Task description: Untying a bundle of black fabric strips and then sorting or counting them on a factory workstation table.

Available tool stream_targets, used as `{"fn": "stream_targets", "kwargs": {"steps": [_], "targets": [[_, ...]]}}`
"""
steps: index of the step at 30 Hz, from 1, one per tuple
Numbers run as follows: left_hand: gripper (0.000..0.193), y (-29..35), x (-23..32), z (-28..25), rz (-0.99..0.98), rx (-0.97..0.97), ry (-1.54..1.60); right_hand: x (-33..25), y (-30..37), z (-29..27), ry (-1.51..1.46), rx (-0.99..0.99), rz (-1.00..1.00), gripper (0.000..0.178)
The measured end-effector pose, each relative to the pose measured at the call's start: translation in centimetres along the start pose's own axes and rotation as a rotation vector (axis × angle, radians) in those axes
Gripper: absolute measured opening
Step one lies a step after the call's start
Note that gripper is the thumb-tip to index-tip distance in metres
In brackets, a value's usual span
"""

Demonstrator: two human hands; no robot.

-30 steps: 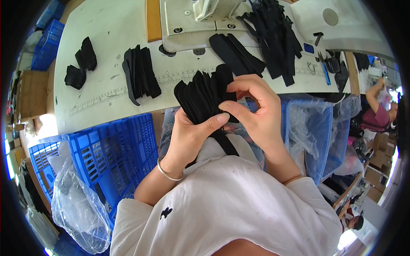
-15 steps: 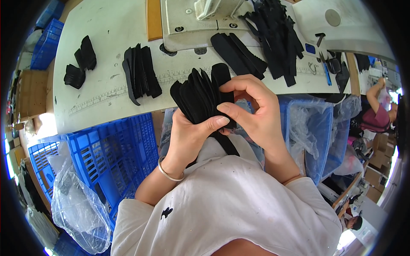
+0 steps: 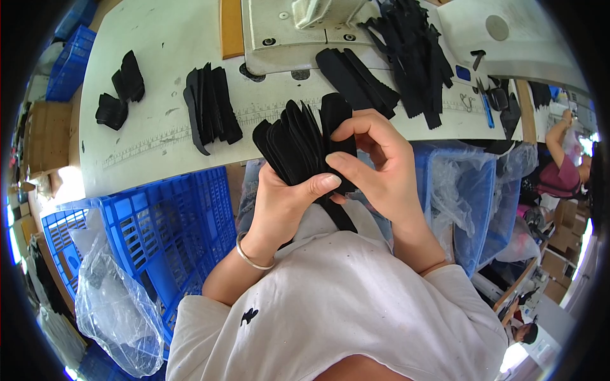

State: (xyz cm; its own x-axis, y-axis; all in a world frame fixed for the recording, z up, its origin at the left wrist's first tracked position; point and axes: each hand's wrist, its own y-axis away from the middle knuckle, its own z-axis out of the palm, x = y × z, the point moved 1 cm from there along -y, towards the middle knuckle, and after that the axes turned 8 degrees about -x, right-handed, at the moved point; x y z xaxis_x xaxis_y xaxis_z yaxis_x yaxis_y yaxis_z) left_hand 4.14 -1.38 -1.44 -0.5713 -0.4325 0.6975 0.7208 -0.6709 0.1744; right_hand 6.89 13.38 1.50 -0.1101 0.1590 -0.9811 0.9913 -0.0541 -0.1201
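Note:
A fanned stack of black fabric pieces (image 3: pixel 289 146) with rounded ends stands in my left hand (image 3: pixel 283 206), whose thumb presses across its lower edge. At the right side of the stack, my right hand (image 3: pixel 384 168) pinches one black fabric piece (image 3: pixel 335 114) between thumb and fingers. That piece stands a little apart from the others at its top. The lower ends of the stack are hidden behind my left thumb. Beyond my hands on the table lie a bundle of black fabric pieces (image 3: pixel 213 105) and another pair of such pieces (image 3: pixel 359 82).
The white table (image 3: pixel 152 149) carries a printed ruler, a machine base (image 3: pixel 305 41), a heap of black strips (image 3: pixel 416 63), small black pieces (image 3: pixel 113 111) and blue-handled snips (image 3: pixel 487 108). Blue crates (image 3: pixel 171 222) and a plastic-lined bin (image 3: pixel 457 209) flank me. Another person (image 3: pixel 559 168) is at far right.
The pinched piece has shifted slightly right, widening the gap between it and the stack. My left hand keeps its hold almost unmoved.

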Motion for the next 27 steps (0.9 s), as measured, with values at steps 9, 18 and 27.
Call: {"fn": "stream_targets", "kwargs": {"steps": [9,18,27], "targets": [[0.038,0.3,-0.4,-0.8,-0.017,-0.036,-0.034,0.0,0.0,0.2,0.049,0.043,-0.036,0.01],[0.036,0.2,-0.5,-0.4,0.034,-0.055,-0.045,0.4,0.1,0.1,0.063,0.034,0.045,0.02],[0.039,0.2,-0.4,-0.7,0.038,-0.063,-0.092,0.3,0.0,0.2,-0.016,-0.012,0.028,0.02]]}}
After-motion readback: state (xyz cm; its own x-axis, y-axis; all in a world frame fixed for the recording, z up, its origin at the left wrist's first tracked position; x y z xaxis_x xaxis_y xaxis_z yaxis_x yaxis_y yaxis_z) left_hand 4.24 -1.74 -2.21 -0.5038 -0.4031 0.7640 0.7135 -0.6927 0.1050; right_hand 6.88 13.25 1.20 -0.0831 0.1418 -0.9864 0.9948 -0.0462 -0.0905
